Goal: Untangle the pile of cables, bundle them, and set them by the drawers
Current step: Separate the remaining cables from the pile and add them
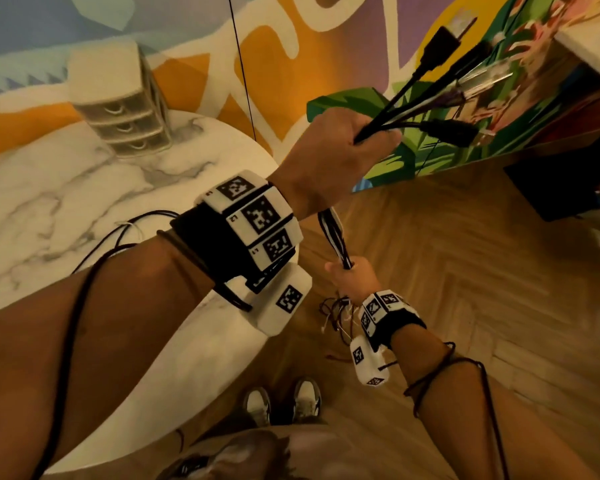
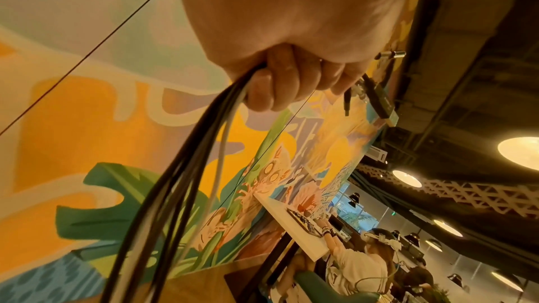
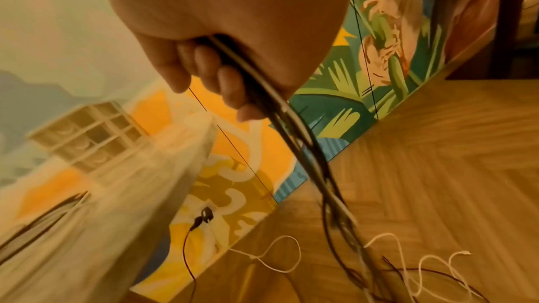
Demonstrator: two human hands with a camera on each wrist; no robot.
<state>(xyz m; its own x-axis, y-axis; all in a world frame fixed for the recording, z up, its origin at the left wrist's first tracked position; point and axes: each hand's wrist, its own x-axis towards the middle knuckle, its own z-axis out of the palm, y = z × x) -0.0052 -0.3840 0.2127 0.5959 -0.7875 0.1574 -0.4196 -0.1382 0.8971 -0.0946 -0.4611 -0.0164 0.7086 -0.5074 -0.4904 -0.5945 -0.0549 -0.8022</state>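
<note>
Scene: A person stands beside a marble table (image 1: 42, 202), cables (image 1: 329, 230) stretched between two raised hands over a wood floor (image 1: 465, 271).
Left hand: The left hand (image 1: 329, 150) is up and right of the table's edge, fingers (image 2: 262, 91) curled tight round the cables just below their plugs (image 1: 440, 43), which fan out above the fist.
Right hand: The right hand (image 1: 352, 278) is lower, off the table's near edge, fingers (image 3: 230, 86) wrapped round the same strands; the loose tails (image 3: 388, 269) hang from it in a tangle, a pale cord (image 3: 280, 250) among the dark ones.
Cables: Held taut and roughly straight between the fists, well clear of the table; a few other leads (image 1: 136, 223) lie on the tabletop near the left forearm, though whether they belong to the pile cannot be told.
Drawers: The small drawers (image 1: 125, 112) stand at the table's far side, well apart from the cables.
Step in hand: By the look of it, straightening the gathered strands, with plug ends aligned in the upper fist and the tails not yet combed out.
Next move: Likely calls for the lower fist to slide along the strands toward the tails, working the knots loose, before coiling the bundle and carrying it to the drawers.
</note>
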